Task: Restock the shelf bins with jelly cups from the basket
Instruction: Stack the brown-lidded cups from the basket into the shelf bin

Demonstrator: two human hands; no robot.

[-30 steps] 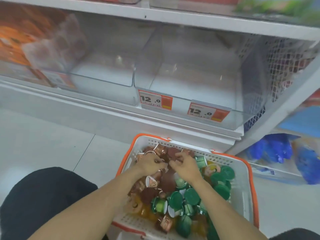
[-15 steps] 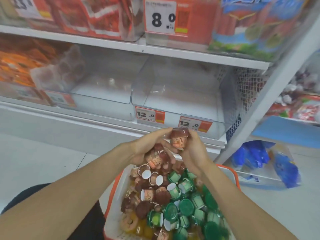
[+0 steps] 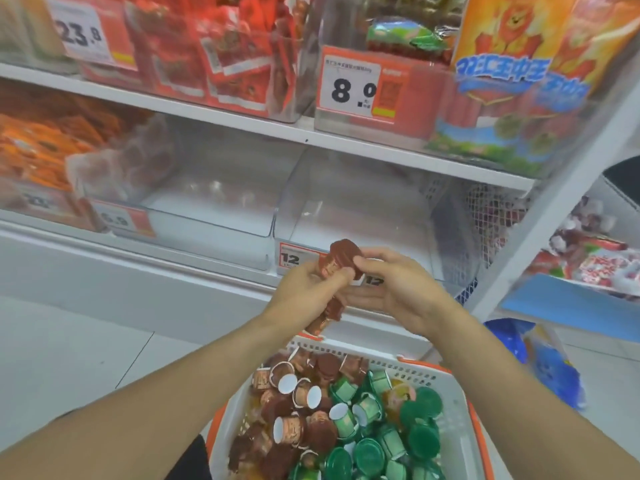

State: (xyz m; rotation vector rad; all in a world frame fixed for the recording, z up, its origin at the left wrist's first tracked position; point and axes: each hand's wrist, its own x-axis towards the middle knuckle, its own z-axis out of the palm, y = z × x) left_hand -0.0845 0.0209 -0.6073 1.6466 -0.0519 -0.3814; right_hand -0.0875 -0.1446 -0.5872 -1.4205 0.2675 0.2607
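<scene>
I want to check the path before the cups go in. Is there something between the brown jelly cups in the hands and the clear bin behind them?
Nothing visible blocks it. The brown jelly cups, held by the left hand and right hand, are before the clear bin; only its low front wall must be cleared.

We see brown jelly cups (image 3: 341, 263), green-lidded cups (image 3: 420, 403), a white basket (image 3: 457, 420) trimmed orange, and red packets (image 3: 221, 50) above.
</scene>
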